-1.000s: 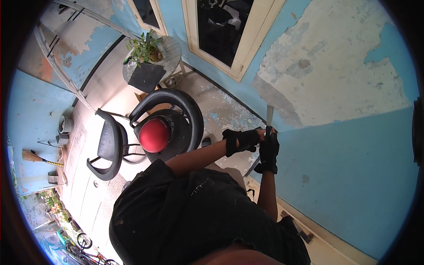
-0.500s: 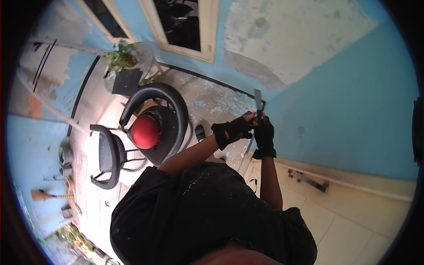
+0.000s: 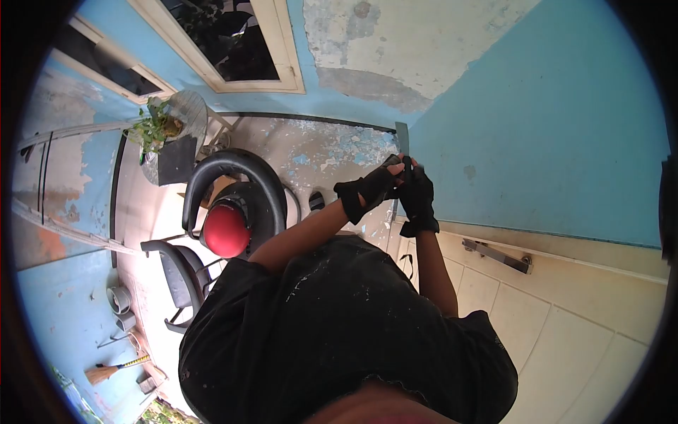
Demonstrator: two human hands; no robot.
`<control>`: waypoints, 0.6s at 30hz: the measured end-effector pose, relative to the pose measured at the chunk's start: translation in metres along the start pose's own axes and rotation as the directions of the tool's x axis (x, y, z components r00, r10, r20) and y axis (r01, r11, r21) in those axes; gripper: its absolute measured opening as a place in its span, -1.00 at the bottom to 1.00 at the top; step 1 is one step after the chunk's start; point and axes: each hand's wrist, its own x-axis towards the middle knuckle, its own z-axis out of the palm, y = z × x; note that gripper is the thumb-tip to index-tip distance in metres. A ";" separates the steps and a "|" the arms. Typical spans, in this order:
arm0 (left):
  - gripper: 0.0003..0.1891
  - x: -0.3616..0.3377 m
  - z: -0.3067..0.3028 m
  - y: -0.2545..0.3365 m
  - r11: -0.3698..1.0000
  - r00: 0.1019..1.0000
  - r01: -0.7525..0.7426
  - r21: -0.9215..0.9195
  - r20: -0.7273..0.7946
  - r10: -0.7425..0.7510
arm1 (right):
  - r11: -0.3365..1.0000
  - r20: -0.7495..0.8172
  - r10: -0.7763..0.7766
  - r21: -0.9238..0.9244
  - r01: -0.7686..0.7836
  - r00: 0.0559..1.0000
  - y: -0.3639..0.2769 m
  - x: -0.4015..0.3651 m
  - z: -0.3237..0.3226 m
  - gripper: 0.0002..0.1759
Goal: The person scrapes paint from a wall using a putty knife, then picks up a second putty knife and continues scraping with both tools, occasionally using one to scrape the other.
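Note:
A scraper (image 3: 403, 138) with a flat grey blade points up and away from me, near the corner of the blue wall. My right hand (image 3: 417, 192), in a black fingerless glove, is closed around its dark handle. Close against it, my left hand (image 3: 381, 182), gloved the same way, has its fingers bent in at the handle; the exact grip is partly hidden. Beyond the blade, the wall (image 3: 367, 88) has a large pale area where the blue paint is gone.
Paint flakes (image 3: 339, 152) litter the floor by the wall. A red helmet (image 3: 227, 231) sits on a black chair (image 3: 270, 212), with another chair (image 3: 176, 272) beside it. A potted plant (image 3: 152, 127) stands on a round glass table (image 3: 191, 116). A broom (image 3: 106, 372) lies far left.
My view has shifted, so the room appears turned and the chairs sit lower. Both hands remain together at the scraper, now drawn closer around its handle.

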 end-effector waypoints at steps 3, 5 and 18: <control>-0.35 0.012 -0.005 0.033 0.998 0.998 0.054 0.040 0.030 -0.055 | 1.000 -0.106 0.015 0.027 -0.012 0.994 -0.006 0.027 0.002 -0.32; -0.29 0.019 -0.016 0.046 0.992 0.994 0.102 0.076 0.020 -0.103 | 1.000 -0.175 -0.014 0.019 0.018 0.984 -0.008 0.045 0.003 -0.43; -0.37 0.058 -0.127 0.021 0.982 0.957 0.148 -0.114 -0.235 -0.172 | 0.648 0.388 0.401 0.520 -0.556 0.830 0.047 0.115 0.056 -0.49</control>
